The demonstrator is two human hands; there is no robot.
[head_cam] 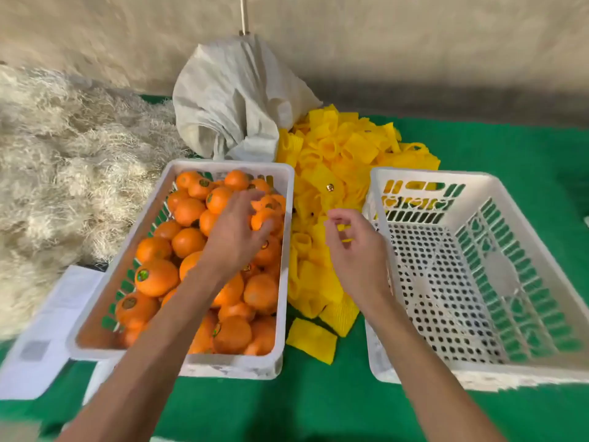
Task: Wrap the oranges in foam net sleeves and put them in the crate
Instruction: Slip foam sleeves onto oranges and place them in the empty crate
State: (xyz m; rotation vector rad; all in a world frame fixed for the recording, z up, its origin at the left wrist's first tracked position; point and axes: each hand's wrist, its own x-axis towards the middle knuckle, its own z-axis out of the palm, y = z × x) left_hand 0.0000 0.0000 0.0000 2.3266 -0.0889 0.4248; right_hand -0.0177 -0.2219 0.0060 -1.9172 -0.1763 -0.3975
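Observation:
A white crate point(288, 250) on the left is heaped with oranges point(188, 242). My left hand point(237, 228) reaches into it, and its fingers curl around one orange point(266, 218) near the crate's right wall. A pile of yellow foam net sleeves point(338, 161) lies between the two crates. My right hand point(353, 250) hovers over that pile and pinches a yellow sleeve point(345, 240) with curled fingers. On the right, a second white crate point(478, 282) holds no fruit.
Everything sits on a green mat point(318, 406). A white cloth sack point(236, 100) stands behind the sleeves. Pale shredded straw point(63, 148) fills the left side. A white paper point(47, 333) lies beside the orange crate.

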